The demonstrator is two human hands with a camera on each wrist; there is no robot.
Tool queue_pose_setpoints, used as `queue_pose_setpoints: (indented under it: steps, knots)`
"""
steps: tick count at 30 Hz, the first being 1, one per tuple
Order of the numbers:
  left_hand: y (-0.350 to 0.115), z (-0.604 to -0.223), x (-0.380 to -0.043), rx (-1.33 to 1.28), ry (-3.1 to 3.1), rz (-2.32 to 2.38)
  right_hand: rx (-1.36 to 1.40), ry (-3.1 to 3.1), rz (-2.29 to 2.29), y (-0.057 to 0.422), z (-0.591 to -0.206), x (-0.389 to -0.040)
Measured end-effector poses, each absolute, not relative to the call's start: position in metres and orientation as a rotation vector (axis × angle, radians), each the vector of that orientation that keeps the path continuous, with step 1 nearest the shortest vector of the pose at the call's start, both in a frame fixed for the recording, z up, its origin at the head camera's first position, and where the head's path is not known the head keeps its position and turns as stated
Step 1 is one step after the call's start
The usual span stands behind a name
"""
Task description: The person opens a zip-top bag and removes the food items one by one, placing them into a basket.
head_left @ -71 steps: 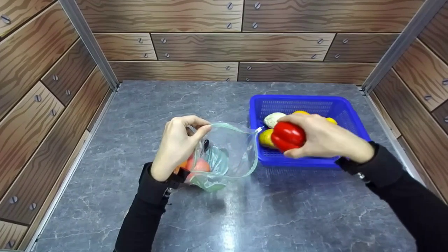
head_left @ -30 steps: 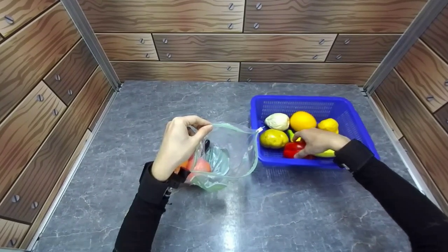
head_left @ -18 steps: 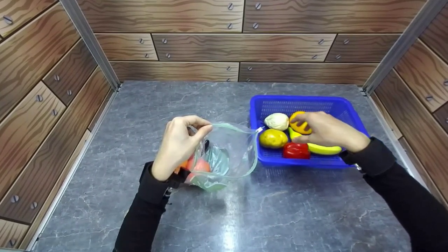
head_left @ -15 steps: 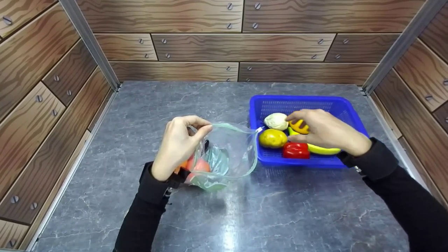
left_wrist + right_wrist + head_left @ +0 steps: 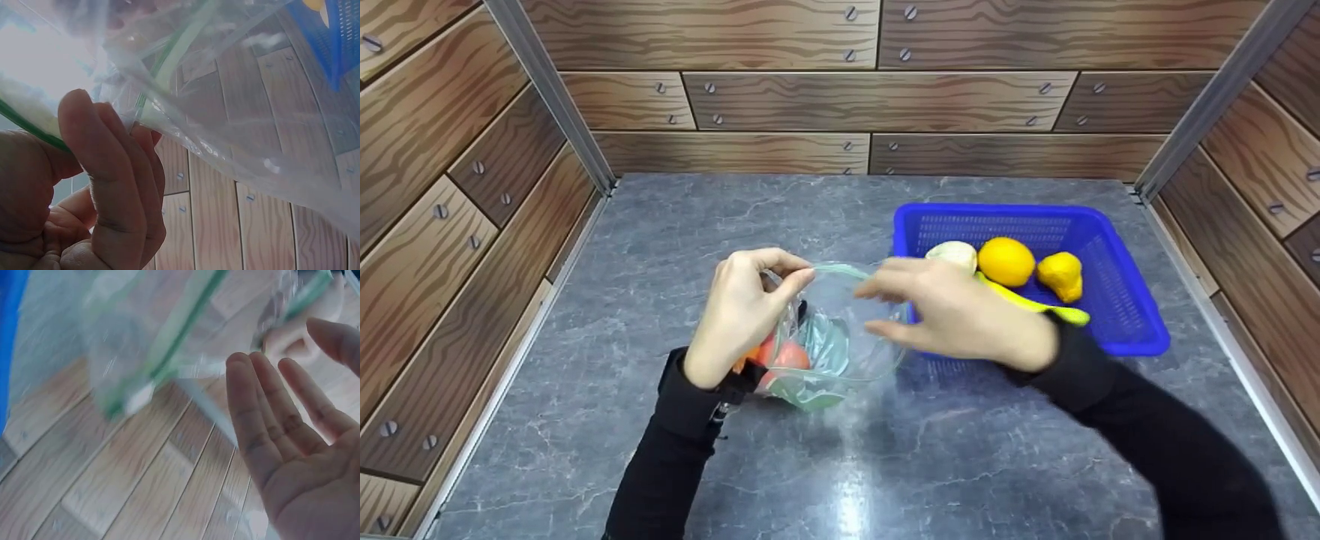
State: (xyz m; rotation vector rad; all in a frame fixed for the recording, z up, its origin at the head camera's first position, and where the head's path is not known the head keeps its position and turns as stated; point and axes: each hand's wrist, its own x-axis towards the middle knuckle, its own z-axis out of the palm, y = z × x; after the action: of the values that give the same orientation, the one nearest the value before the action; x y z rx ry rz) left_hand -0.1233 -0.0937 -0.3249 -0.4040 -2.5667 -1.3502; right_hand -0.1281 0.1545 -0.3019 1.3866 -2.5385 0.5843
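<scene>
My left hand (image 5: 746,307) pinches the rim of a clear zip bag (image 5: 877,352) between thumb and fingers, and the bag's mouth gapes towards the basket. Inside the bag are red and orange round pieces (image 5: 790,355). My right hand (image 5: 952,307) is blurred and holds nothing; its fingers reach over the bag's right rim while its wrist crosses the front of the blue basket (image 5: 1117,255). In the right wrist view its fingers (image 5: 244,399) are extended beside the bag's green zip strip (image 5: 185,326). The red bell pepper is hidden behind this hand.
In the basket lie a whitish vegetable (image 5: 952,253), a yellow-orange round fruit (image 5: 1006,262), a smaller knobbly yellow fruit (image 5: 1061,274) and a long yellow banana-like piece (image 5: 1035,304). Wood-patterned walls (image 5: 877,97) enclose the grey tabletop (image 5: 697,210) at the back and sides.
My right hand has set the red bell pepper down in the basket, let go of it and swung left to the bag's mouth. My left hand keeps its pinch on the bag.
</scene>
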Motion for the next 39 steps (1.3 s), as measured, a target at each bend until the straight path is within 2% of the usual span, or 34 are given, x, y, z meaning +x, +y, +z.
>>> queue_pose_setpoints:
  steps: [7,14,19,26,39]
  knots:
    - [-0.097,-0.325,-0.122,-0.418,-2.563,-1.381,1.497,-2.712,0.416,0.098,-0.335,-0.144]
    - [-0.098,-0.325,-0.123,-0.408,-2.566,-1.351,1.551,-2.805,0.201,0.061,-0.374,-0.151]
    - [-0.098,-0.326,-0.124,-0.402,-2.567,-1.318,1.571,-2.937,0.319,0.039,-0.399,-0.16]
    - [-0.1,-0.329,-0.123,-0.409,-2.57,-1.322,1.794,-2.739,0.261,0.031,-0.431,-0.167]
    - [-0.102,-0.332,-0.123,-0.431,-2.591,-1.305,1.895,-2.717,0.289,0.03,-0.449,-0.167]
